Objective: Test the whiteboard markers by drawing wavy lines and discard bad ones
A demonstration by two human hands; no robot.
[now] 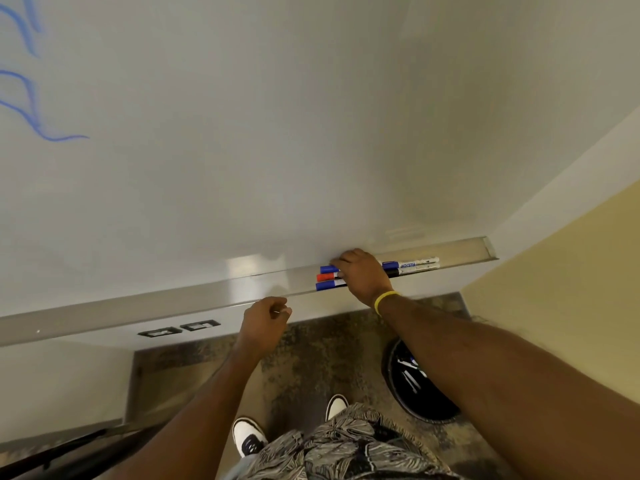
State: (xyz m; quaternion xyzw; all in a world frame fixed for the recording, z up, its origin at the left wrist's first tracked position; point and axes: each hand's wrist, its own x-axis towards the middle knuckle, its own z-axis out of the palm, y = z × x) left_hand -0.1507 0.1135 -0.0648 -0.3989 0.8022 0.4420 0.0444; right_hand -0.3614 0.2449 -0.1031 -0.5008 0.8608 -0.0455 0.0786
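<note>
Near right, a round black bin [427, 393] on mottled carpet holds discarded pens, half hidden by the forearm. The left hand [265, 318] is clenched, visibly holding nothing. Farther, the right hand [360, 275] arches over capped markers [325, 286] in the smooth metal tray [173, 299]; its grip cannot be told. Blue wavy lines [33, 110] cross the glossy whiteboard [311, 133], cut off at the left edge.

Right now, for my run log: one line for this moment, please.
right hand: on markers in tray, grip unclear | left hand: curled by tray, grip unclear | bin: holds markers
</note>
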